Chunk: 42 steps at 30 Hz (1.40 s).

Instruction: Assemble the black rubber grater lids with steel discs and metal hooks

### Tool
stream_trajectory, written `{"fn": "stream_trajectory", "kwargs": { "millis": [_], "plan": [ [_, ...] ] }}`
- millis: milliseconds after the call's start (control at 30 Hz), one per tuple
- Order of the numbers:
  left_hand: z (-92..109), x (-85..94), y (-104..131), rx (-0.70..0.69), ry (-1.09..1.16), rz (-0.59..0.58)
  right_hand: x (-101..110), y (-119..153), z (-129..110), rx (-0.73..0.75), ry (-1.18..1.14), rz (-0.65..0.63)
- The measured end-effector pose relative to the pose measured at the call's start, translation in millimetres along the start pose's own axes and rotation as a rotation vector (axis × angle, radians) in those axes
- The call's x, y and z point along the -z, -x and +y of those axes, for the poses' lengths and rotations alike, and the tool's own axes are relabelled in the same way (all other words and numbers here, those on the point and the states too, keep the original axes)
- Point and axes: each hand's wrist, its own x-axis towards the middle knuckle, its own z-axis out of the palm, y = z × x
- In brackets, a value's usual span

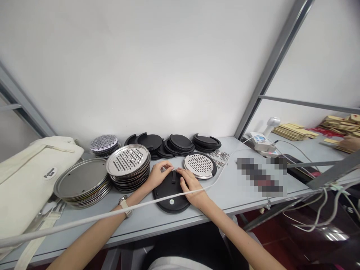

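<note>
A round black disc-shaped piece (171, 193) with a small strap and a pale round sticker lies near the table's front edge. My left hand (161, 174) is at its upper left edge, thumb and index finger close together; whatever sits between them is too small to name. Across the disc's upper right edge lies my right hand (192, 186), its fingertips by the strap. Just behind my right hand is a round metal grater (199, 165) in a black holder. On the left stand a stack of grater plates (128, 161) and a stack of flat grey plates (81, 178).
Black round holders (180, 143) line the wall. Metal hooks (221, 158) lie to their right. A white cable (112, 213) crosses in front of my arms. At left is a cream bag (30, 168); at far right, another person's hand (350, 143) and wooden pieces (294, 131).
</note>
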Motion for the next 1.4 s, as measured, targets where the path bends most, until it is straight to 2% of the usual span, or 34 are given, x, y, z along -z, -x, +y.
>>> {"fn": "stream_trajectory", "kwargs": {
  "millis": [1100, 1400],
  "plan": [
    [1.1, 1.8, -1.2, -0.046, 0.025, -0.058, -1.5, -0.5, 1.2, -0.010, -0.002, 0.024],
    [1.7, 1.4, -1.4, -0.065, 0.035, -0.068, -0.3, -1.7, -1.1, -0.006, 0.058, 0.039]
  ]
}}
